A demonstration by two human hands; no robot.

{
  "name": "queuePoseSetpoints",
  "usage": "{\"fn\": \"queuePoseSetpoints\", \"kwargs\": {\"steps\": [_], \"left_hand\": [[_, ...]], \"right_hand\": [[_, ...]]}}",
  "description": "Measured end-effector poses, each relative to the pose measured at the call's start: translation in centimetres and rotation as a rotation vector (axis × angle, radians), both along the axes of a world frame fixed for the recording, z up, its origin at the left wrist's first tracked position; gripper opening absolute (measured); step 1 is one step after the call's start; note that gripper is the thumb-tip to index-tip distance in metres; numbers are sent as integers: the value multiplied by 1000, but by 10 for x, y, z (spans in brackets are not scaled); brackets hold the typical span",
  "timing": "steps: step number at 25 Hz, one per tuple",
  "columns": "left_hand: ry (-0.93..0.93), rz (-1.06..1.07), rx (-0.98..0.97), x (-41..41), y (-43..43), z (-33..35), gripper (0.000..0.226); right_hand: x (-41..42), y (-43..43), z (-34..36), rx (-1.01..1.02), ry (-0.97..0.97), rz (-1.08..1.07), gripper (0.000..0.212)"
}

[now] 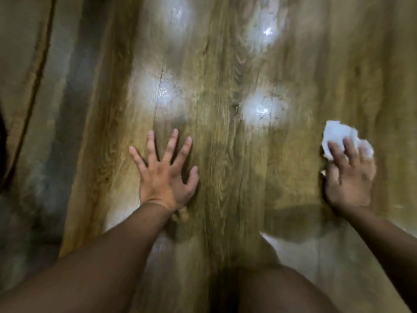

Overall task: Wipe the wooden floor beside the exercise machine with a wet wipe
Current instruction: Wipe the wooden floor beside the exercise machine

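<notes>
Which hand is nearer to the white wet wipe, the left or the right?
Right. The right hand presses its fingers on the wet wipe; the left hand lies flat on the wooden floor, well apart to the wipe's left.

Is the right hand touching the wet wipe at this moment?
Touching. The head view shows the right hand with straight fingers lying on the wet wipe, no gap showing.
</notes>
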State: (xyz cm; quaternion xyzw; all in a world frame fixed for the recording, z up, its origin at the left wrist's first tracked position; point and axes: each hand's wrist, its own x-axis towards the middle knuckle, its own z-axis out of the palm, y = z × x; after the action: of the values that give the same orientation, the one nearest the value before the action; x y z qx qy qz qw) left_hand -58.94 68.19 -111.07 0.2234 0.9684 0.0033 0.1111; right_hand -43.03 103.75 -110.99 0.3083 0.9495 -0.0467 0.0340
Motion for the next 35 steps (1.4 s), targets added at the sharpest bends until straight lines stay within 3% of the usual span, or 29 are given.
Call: {"fn": "queuePoseSetpoints", "kwargs": {"steps": [8,11,13,15,17,22,24,26,27,29,32,33,35], "left_hand": [[43,36,55,0,1,-4,68],[75,56,79,2,1,-4,64],[137,35,27,7,3,-3,59],[197,16,-34,5,3,3,56],[216,-13,-37,18,7,10,57],[-70,-74,26,144,7,33,55],[-147,-128,21,196,10,35,64],[-143,-82,38,219,17,31,65],[-138,-45,56,224,20,34,66],[-181,-21,27,226,24,39,76],[-420,-43,-177,240,40,57,117],[-483,-23,-195,245,43,60,125],[-532,-4,-176,249,48,61,131]], "right_hand": [[-8,10,-5,17,55,-50,59],[-6,-22,9,-92,22,-103,58],[13,-88,8,-162,-12,97,58],[45,-157,4,-232,-43,504,61],[100,-149,4,-245,-38,647,59],[267,20,2,-42,12,-210,63],[288,31,4,-44,-20,-371,68],[254,-4,8,-105,-16,-458,75],[234,-32,8,-113,15,-381,78],[194,-104,12,-115,13,36,75],[180,-165,18,-382,-84,602,54],[185,-150,19,-409,-52,651,53],[195,-83,16,-340,92,426,63]]}}
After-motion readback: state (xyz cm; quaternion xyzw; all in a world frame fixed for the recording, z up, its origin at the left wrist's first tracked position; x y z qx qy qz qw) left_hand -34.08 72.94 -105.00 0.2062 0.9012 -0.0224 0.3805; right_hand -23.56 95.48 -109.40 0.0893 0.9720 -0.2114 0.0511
